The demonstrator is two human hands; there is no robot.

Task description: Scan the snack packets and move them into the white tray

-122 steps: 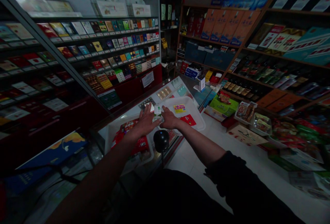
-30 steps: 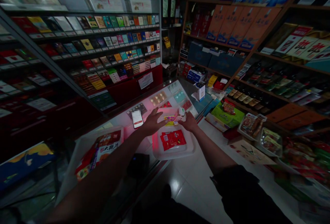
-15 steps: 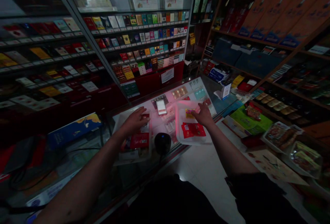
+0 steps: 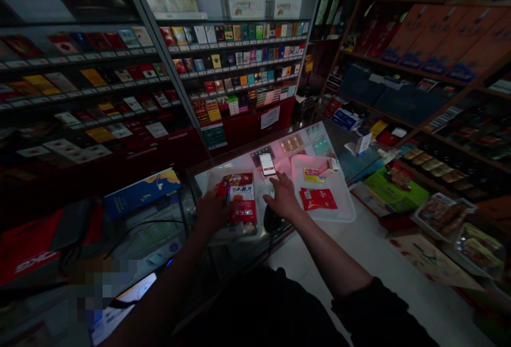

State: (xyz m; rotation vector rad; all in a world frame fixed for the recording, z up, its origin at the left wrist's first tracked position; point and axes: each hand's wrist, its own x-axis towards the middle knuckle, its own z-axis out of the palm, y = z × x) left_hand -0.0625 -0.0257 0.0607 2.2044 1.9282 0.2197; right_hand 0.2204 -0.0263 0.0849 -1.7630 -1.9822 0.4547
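My left hand [image 4: 212, 209] is over the left clear plastic tray [image 4: 258, 214], at the left edge of a red and white snack packet [image 4: 241, 193]. Shadow blurs its fingers, so their grip is unclear. Several red packets lie in that tray. My right hand [image 4: 284, 196] is between the trays with thumb and fingers apart, holding nothing. Its fingertips are just below a phone [image 4: 267, 165] with a lit screen, and a black scanner [image 4: 272, 220] is partly hidden beneath it. The right tray [image 4: 349, 209] holds a red packet [image 4: 318, 198], a yellow-purple packet [image 4: 313, 175] and a small pinkish box [image 4: 329, 166].
The trays stand on a glass display counter [image 4: 199, 179]. Shelves of small packs [image 4: 239, 57] line the wall behind. At left lie a blue box [image 4: 143, 192], a red bag [image 4: 32, 251] and cables. Cartons and food trays [image 4: 435, 211] are on the right.
My right hand has moved left, out of the right tray, to between the trays. My left hand has come lower and closer in over its tray. The view has shifted left.
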